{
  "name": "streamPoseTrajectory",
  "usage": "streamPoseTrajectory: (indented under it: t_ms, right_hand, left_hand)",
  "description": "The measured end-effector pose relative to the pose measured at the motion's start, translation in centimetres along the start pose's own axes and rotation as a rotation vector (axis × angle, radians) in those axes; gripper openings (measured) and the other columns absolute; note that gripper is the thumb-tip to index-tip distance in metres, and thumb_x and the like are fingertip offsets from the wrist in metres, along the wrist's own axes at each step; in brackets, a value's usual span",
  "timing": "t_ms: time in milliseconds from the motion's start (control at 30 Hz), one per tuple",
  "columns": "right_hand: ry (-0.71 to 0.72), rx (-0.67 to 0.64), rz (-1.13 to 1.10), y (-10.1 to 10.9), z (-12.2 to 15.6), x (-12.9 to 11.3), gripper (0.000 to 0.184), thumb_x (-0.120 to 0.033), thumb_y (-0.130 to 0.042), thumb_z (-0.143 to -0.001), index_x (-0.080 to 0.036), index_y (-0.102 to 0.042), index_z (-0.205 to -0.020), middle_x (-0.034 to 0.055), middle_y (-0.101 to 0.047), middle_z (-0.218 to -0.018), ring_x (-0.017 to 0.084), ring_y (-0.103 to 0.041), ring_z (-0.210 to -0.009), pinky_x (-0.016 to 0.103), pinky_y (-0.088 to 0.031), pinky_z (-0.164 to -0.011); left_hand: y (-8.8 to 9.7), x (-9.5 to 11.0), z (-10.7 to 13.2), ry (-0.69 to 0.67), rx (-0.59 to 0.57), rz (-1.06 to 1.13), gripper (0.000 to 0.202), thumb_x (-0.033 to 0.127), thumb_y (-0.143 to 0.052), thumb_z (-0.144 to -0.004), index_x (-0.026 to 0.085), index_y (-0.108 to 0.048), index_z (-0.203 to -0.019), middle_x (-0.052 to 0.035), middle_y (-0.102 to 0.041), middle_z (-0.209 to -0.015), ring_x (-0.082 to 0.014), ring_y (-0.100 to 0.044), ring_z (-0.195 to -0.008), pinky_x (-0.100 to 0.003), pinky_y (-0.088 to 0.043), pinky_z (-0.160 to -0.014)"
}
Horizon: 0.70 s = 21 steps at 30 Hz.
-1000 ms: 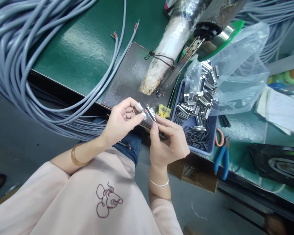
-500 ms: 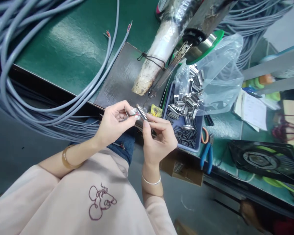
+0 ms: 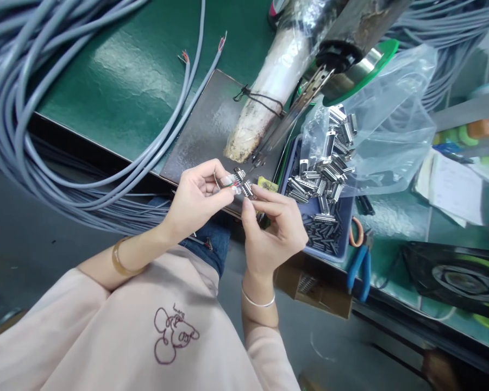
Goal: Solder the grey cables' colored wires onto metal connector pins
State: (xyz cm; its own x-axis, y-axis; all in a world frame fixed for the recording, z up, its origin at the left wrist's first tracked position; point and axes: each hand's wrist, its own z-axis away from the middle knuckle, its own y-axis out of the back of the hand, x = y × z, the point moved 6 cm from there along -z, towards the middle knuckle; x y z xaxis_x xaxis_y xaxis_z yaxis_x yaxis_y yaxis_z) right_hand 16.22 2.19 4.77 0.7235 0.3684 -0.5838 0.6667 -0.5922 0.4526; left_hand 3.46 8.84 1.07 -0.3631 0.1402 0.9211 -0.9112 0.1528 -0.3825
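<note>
My left hand [image 3: 201,198] pinches the stripped end of a grey cable, with thin coloured wires [image 3: 233,186] showing at the fingertips. Between my two hands is a metal multi-pin connector [image 3: 243,182], its edge held by the thumb and fingers of my right hand [image 3: 275,228]. The wire ends lie against the connector; whether they are joined to it I cannot tell. Just above it is the tip of a soldering iron [image 3: 263,155], held in a clamp-like stand beside a white, film-wrapped tube [image 3: 255,117]. A yellow sponge piece [image 3: 268,184] lies behind my right fingers.
A blue tray [image 3: 344,247] holds several connectors [image 3: 326,171] and small black sleeves [image 3: 324,233]. Blue-handled pliers [image 3: 359,269] lie at the table edge beside a black fan [image 3: 456,277]. Coiled grey cables [image 3: 12,108] fill the left. A solder spool [image 3: 362,73] stands behind a plastic bag [image 3: 395,125].
The view has shifted slightly, so the bench things appear further right. The connector has turned a little in my fingers and sits close to the iron tip. Both hands keep their grip.
</note>
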Motion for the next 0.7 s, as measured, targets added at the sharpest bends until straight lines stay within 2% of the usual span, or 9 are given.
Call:
streamPoseTrajectory:
  t_ms: [167, 400, 600, 700]
  right_hand:
    - [0.021, -0.006, 0.032, 0.1, -0.4, -0.4, 0.013, -0.012, -0.076, -0.085, -0.023, -0.069, -0.085, -0.0019, -0.078, -0.095, 0.014, -0.076, -0.089, 0.032, -0.063, -0.083]
    - [0.109, -0.065, 0.089, 0.0, 0.1, -0.5, 0.014, -0.012, -0.073, -0.087, -0.023, -0.064, -0.085, 0.0, -0.079, -0.097, 0.014, -0.076, -0.087, 0.028, -0.063, -0.079]
    - [0.171, -0.012, 0.151, 0.3, 0.4, -1.1, 0.017, -0.01, -0.076, -0.085, -0.022, -0.065, -0.086, 0.0014, -0.08, -0.094, 0.013, -0.077, -0.083, 0.025, -0.062, -0.077]
    - [0.147, 0.037, 0.179, 1.0, 0.7, -1.3, 0.016, -0.01, -0.075, -0.085, -0.022, -0.065, -0.084, 0.0005, -0.08, -0.091, 0.013, -0.077, -0.08, 0.024, -0.062, -0.075]
  left_hand:
    - [0.0, 0.5, 0.0, 0.023, 0.014, -0.016, 0.021, 0.012, -0.071, -0.064, 0.018, -0.05, -0.065, 0.006, -0.057, -0.063, -0.0019, -0.043, -0.049, -0.014, -0.037, -0.045]
    - [0.3, -0.1, 0.0, 0.088, -0.016, -0.027, 0.023, 0.01, -0.073, -0.063, 0.017, -0.051, -0.064, 0.0056, -0.057, -0.061, -0.0024, -0.046, -0.049, -0.014, -0.04, -0.046]
    - [0.1, -0.1, 0.4, 0.085, -0.052, -0.042, 0.019, 0.01, -0.073, -0.067, 0.016, -0.055, -0.067, 0.0058, -0.057, -0.06, -0.0013, -0.044, -0.045, -0.013, -0.037, -0.043]
    - [0.2, 0.1, 1.0, 0.09, -0.085, -0.064, 0.015, 0.012, -0.075, -0.069, 0.015, -0.062, -0.074, 0.0049, -0.06, -0.061, -0.0026, -0.05, -0.047, -0.013, -0.04, -0.044]
